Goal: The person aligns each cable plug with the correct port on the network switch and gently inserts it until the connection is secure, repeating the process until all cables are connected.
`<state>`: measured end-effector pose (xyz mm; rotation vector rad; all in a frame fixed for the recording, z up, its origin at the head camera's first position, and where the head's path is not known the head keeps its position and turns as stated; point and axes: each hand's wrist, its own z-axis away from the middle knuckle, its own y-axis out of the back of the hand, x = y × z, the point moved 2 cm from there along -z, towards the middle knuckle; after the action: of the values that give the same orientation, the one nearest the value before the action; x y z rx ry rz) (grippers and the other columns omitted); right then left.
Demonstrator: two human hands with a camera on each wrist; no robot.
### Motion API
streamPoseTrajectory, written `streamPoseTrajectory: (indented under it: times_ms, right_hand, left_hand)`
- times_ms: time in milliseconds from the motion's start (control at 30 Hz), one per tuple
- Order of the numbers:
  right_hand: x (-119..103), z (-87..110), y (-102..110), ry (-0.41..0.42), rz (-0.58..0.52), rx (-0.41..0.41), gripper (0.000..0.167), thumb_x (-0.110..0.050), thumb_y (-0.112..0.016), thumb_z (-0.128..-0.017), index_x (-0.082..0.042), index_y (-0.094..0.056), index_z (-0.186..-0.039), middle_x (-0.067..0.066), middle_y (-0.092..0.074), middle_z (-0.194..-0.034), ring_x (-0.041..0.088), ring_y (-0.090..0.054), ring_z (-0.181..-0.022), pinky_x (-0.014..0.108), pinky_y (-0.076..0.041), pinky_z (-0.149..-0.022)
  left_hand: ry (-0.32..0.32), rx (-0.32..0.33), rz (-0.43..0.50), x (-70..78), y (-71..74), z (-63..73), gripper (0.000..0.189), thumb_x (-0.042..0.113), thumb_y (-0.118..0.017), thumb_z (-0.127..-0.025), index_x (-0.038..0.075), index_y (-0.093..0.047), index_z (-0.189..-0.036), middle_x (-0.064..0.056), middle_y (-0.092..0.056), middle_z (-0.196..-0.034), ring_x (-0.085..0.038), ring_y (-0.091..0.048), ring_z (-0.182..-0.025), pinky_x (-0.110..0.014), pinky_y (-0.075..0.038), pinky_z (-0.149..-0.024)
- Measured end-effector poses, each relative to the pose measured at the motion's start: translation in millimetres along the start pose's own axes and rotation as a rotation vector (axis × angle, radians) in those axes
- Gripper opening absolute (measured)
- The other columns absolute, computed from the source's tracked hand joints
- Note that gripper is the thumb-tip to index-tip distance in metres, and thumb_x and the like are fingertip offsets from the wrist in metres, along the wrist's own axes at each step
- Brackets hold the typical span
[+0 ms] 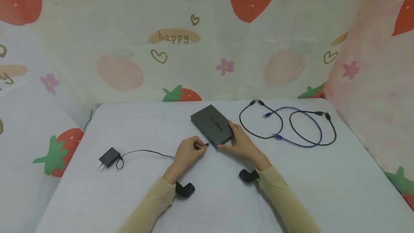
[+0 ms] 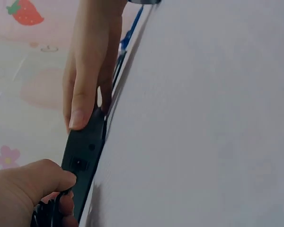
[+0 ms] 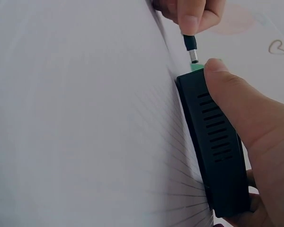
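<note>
A dark grey Netgear network switch (image 1: pixel 210 123) lies flat near the middle of the table. My right hand (image 1: pixel 243 145) grips its near right corner, thumb on the near side and fingers along the right edge. My left hand (image 1: pixel 188 151) pinches the barrel plug (image 3: pixel 191 47) of a power cord, along with a gathered black loop of the cord (image 2: pixel 51 212). The plug's metal tip points at the switch, just off its corner in the right wrist view. On the switch's narrow side, the left wrist view shows a round power jack (image 2: pixel 78 162).
The cord runs left to a black power adapter (image 1: pixel 109 156) with two prongs. At the back right lie a blue network cable (image 1: pixel 318 127) and two looped black cables (image 1: pixel 242 120), overlapping one another. Printed cloth walls (image 1: pixel 181 71) stand behind and beside the white table.
</note>
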<state>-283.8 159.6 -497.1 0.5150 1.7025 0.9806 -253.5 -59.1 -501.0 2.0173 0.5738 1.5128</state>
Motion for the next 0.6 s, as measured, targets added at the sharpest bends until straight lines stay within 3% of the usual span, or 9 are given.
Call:
streamPoseTrajectory:
  times_ms: [133,267,600]
  right_hand:
    - [1.0,-0.1,0.4,-0.026,-0.009,-0.024,0.109,-0.058,-0.069,-0.073,-0.005,-0.010,-0.148,0.018,-0.025,-0.147,0.032,-0.032,-0.133,0.046,-0.032,-0.106]
    - [0.5,-0.5,1.0,-0.030,-0.005,-0.033,0.109,-0.057,-0.069,-0.074,-0.005,-0.009,-0.149,0.019,-0.024,-0.147,0.031,-0.031,-0.133,0.046,-0.032,-0.106]
    - [-1.5,2.8,0.5,0.042,-0.007,0.029,0.110,-0.059,-0.068,-0.073,0.001,-0.013,-0.147,0.025,-0.029,-0.143,0.037,-0.036,-0.128,0.050,-0.034,-0.102]
  left_hand:
    - [0.020,0.028,-0.027,1.5,-5.2,2.7,0.008,0.024,-0.069,-0.080,0.018,-0.066,-0.078,0.007,-0.067,-0.072,-0.005,-0.057,-0.063,-0.025,-0.045,-0.059]
    - [-0.002,0.065,-0.077,3.1,-9.2,4.9,0.007,0.024,-0.069,-0.079,0.018,-0.065,-0.078,0.008,-0.065,-0.068,-0.004,-0.054,-0.058,-0.023,-0.043,-0.053]
    - [0.004,0.109,-0.061,3.8,-10.5,7.7,0.007,0.023,-0.071,-0.079,0.019,-0.066,-0.078,0.007,-0.067,-0.071,-0.005,-0.057,-0.061,-0.023,-0.043,-0.054]
